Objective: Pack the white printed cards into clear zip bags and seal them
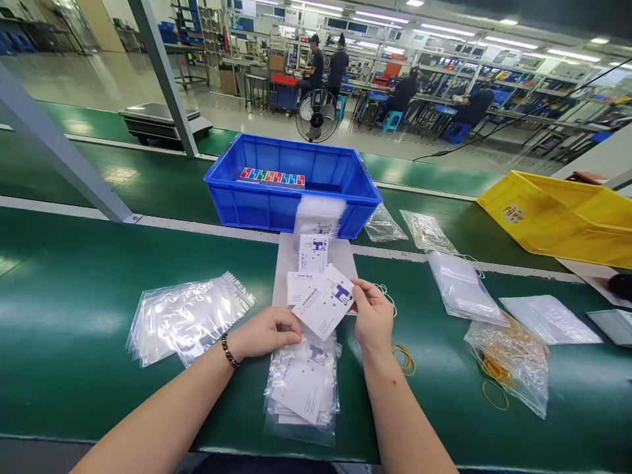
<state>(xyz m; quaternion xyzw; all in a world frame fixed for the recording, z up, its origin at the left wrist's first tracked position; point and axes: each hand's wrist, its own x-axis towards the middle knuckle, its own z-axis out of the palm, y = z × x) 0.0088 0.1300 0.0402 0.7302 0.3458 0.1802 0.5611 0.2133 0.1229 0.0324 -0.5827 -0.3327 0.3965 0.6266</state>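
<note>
My right hand pinches the right corner of a white printed leaflet with a purple picture, held tilted above the work surface. My left hand has its fingers curled at the upper edge of a clear plastic bag, close to the leaflet's lower left corner. That bag lies on a pile of bags with similar leaflets inside. Beyond the held leaflet, more printed leaflets lie on a strip of cardboard. Left of my forearm is a fanned stack of clear zip bags.
A blue bin with colourful boxes stands at the back; a yellow bin leans at right. Rubber bands and several plastic packs lie to the right. A metal post rises at left. People work far behind.
</note>
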